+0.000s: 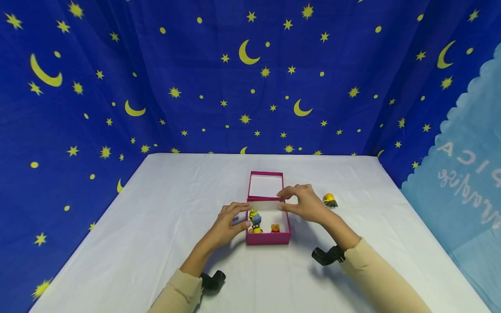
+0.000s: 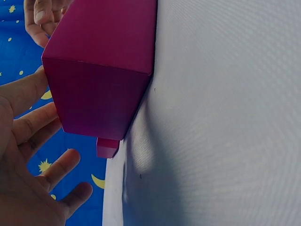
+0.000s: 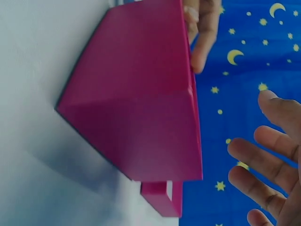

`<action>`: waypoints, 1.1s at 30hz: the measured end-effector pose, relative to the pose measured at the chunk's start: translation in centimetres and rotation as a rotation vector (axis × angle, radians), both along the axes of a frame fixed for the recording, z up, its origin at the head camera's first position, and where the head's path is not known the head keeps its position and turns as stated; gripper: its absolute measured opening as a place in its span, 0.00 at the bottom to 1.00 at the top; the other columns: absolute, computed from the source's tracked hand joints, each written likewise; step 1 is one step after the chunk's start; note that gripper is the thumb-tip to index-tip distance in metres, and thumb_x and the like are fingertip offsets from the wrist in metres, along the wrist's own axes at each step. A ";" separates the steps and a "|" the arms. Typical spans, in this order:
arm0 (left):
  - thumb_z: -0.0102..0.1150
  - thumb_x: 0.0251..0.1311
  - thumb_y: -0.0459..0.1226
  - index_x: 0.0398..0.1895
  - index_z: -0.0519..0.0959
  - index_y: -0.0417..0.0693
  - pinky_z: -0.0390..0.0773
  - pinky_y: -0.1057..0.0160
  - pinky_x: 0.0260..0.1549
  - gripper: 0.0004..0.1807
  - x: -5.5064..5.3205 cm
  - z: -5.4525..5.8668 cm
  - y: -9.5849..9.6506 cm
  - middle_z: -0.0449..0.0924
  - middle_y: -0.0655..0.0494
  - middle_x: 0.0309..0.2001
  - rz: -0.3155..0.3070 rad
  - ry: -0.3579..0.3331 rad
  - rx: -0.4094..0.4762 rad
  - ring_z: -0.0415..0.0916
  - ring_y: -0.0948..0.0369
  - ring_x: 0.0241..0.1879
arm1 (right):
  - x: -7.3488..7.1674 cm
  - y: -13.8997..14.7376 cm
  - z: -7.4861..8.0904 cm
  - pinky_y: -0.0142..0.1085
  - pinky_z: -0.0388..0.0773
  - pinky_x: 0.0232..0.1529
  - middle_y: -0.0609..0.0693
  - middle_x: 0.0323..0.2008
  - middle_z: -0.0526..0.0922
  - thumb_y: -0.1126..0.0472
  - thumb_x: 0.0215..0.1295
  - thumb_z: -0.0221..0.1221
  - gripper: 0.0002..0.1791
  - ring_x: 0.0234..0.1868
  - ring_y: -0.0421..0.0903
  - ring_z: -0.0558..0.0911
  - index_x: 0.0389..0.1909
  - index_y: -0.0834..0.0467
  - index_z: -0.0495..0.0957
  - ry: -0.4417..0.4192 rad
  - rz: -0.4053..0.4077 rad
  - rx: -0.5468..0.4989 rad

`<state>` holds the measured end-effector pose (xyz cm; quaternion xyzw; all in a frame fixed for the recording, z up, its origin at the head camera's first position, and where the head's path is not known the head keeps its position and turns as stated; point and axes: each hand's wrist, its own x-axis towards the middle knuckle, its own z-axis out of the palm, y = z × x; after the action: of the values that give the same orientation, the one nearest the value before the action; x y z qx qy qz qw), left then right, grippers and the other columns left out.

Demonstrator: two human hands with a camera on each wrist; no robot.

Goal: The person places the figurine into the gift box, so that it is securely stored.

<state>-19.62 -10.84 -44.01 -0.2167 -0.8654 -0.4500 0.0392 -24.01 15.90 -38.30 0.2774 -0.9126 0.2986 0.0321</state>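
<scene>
A magenta box [image 1: 268, 238] with a white inside stands open on the white table. In its left part are two small yellow minion figures, one with blue [image 1: 255, 216] and one with black [image 1: 256, 229]. An orange-and-red bear-like figure [image 1: 275, 228] sits toward the front right. My left hand [image 1: 228, 221] touches the box's left rim with thumb and fingers extended. My right hand [image 1: 303, 202] hovers above the right rim, fingers loosely spread; the right wrist view shows this hand [image 3: 273, 160] apart from the box and holding nothing.
The box's lid [image 1: 266, 186], inside up, lies directly behind the box. Right of the right hand, another small yellow-and-dark figure [image 1: 330, 200] is on the white table [image 1: 156, 243]. A blue star-and-moon cloth [image 1: 219, 78] hangs behind; a light-blue cloth [image 1: 462, 191] hangs at right.
</scene>
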 end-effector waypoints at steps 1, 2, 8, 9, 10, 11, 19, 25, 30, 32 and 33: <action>0.62 0.58 0.40 0.59 0.74 0.48 0.62 0.53 0.54 0.24 0.0 0.0 0.0 0.71 0.56 0.62 0.000 0.005 0.000 0.62 0.55 0.59 | 0.0 0.3 0.1 0.50 0.55 0.57 0.46 0.38 0.86 0.52 0.55 0.66 0.17 0.45 0.47 0.78 0.45 0.52 0.80 0.014 -0.007 -0.010; 0.62 0.58 0.40 0.59 0.74 0.48 0.62 0.53 0.54 0.24 0.0 0.0 0.0 0.71 0.56 0.62 -0.001 0.006 0.001 0.62 0.55 0.59 | -0.1 0.6 0.1 0.50 0.55 0.57 0.46 0.38 0.86 0.52 0.55 0.66 0.17 0.45 0.47 0.78 0.45 0.53 0.80 0.031 -0.010 -0.018; 0.62 0.57 0.40 0.58 0.75 0.49 0.62 0.54 0.53 0.23 0.0 -0.1 -0.1 0.71 0.58 0.62 0.005 0.003 -0.005 0.62 0.55 0.59 | -0.2 2.1 0.2 0.48 0.57 0.54 0.48 0.39 0.86 0.53 0.54 0.67 0.17 0.44 0.49 0.78 0.45 0.52 0.81 0.064 -0.060 -0.045; 0.62 0.57 0.40 0.58 0.75 0.49 0.62 0.54 0.53 0.23 0.0 -0.1 -0.1 0.71 0.58 0.62 0.005 0.004 -0.006 0.62 0.55 0.59 | -0.2 2.3 0.2 0.48 0.58 0.54 0.48 0.39 0.86 0.53 0.54 0.67 0.17 0.45 0.49 0.78 0.45 0.52 0.80 0.053 -0.075 -0.051; 0.62 0.58 0.40 0.58 0.75 0.49 0.62 0.54 0.53 0.23 0.1 -0.1 -0.1 0.71 0.58 0.62 0.004 0.002 -0.006 0.62 0.55 0.59 | -0.2 2.6 0.3 0.48 0.58 0.54 0.49 0.40 0.86 0.53 0.54 0.67 0.17 0.46 0.49 0.77 0.45 0.51 0.80 0.043 -0.090 -0.056; 0.62 0.58 0.40 0.58 0.75 0.49 0.62 0.54 0.53 0.23 0.1 -0.1 -0.1 0.70 0.58 0.62 0.004 0.003 -0.006 0.62 0.55 0.59 | -0.3 2.8 0.2 0.48 0.57 0.54 0.49 0.41 0.85 0.52 0.54 0.67 0.17 0.46 0.49 0.76 0.46 0.51 0.80 0.033 -0.104 -0.061; 0.62 0.58 0.40 0.58 0.75 0.48 0.62 0.53 0.54 0.24 0.1 0.0 -0.1 0.70 0.57 0.63 -0.004 0.007 -0.002 0.62 0.55 0.59 | -0.8 4.8 0.1 0.50 0.61 0.51 0.54 0.48 0.82 0.47 0.55 0.66 0.24 0.52 0.54 0.72 0.51 0.53 0.78 -0.028 -0.221 -0.059; 0.62 0.58 0.40 0.58 0.75 0.48 0.62 0.53 0.54 0.24 0.0 -0.1 -0.1 0.71 0.57 0.62 -0.004 0.014 -0.001 0.62 0.55 0.59 | -1.3 6.3 -0.4 0.53 0.59 0.54 0.56 0.51 0.80 0.44 0.55 0.65 0.29 0.54 0.56 0.72 0.54 0.55 0.76 -0.034 -0.271 -0.060; 0.62 0.58 0.40 0.59 0.74 0.48 0.62 0.53 0.54 0.24 0.1 0.0 0.0 0.70 0.57 0.63 -0.004 0.006 0.001 0.62 0.55 0.59 | -1.6 7.4 -0.9 0.51 0.58 0.52 0.58 0.52 0.79 0.45 0.56 0.64 0.28 0.53 0.56 0.72 0.55 0.55 0.75 -0.008 -0.278 -0.068; 0.62 0.58 0.41 0.59 0.74 0.48 0.62 0.54 0.54 0.24 0.1 0.1 0.0 0.70 0.58 0.63 -0.003 0.000 -0.001 0.62 0.55 0.59 | -1.7 7.7 -1.1 0.52 0.57 0.53 0.58 0.52 0.79 0.46 0.56 0.64 0.28 0.53 0.56 0.72 0.55 0.56 0.75 0.006 -0.280 -0.069; 0.62 0.58 0.41 0.59 0.74 0.49 0.62 0.54 0.54 0.24 0.1 0.1 0.0 0.70 0.58 0.63 0.000 -0.002 -0.004 0.62 0.55 0.59 | -1.8 7.9 -1.1 0.52 0.56 0.54 0.59 0.52 0.79 0.46 0.57 0.64 0.28 0.54 0.56 0.72 0.56 0.56 0.75 0.015 -0.281 -0.068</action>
<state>-19.50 -10.88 -43.94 -0.2165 -0.8663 -0.4486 0.0379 -25.78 23.83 -39.43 0.1476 -0.9316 0.3200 0.0897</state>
